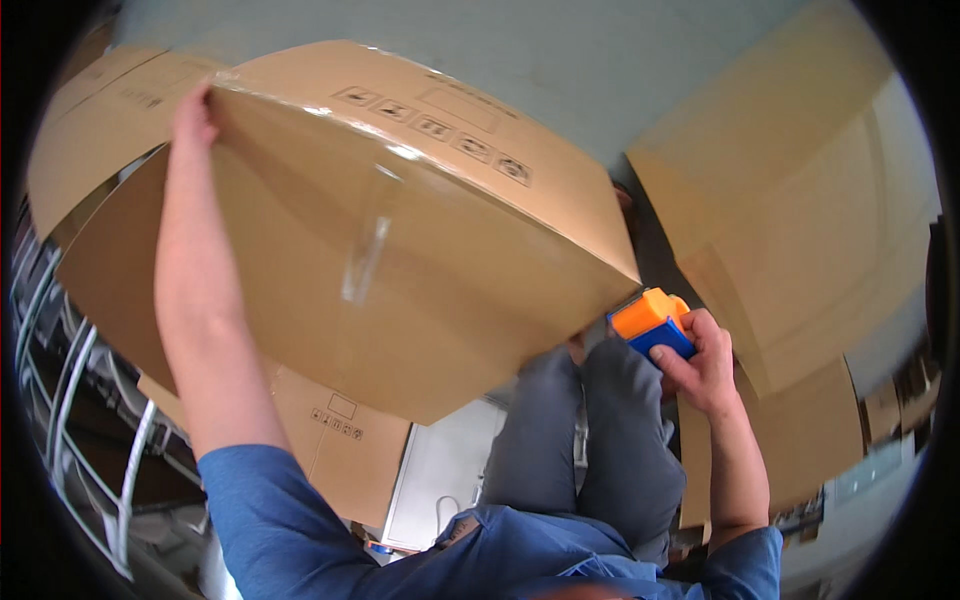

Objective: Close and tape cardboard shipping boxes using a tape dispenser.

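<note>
A large brown cardboard box is tilted across the middle, in front of my legs. Clear tape runs along its long upper edge, and a short strip of tape shows on the broad side facing me. My left arm reaches far out, and my left hand grips the box at its far left corner; some fingers are hidden. In my right hand is an orange and blue tape dispenser, held by the box's near right corner. Printed handling symbols mark the box's upper face.
More cardboard stands or lies at the right, and another flap shows at the far left. White metal bars are at the lower left. Beneath the box are a printed cardboard piece and a white panel.
</note>
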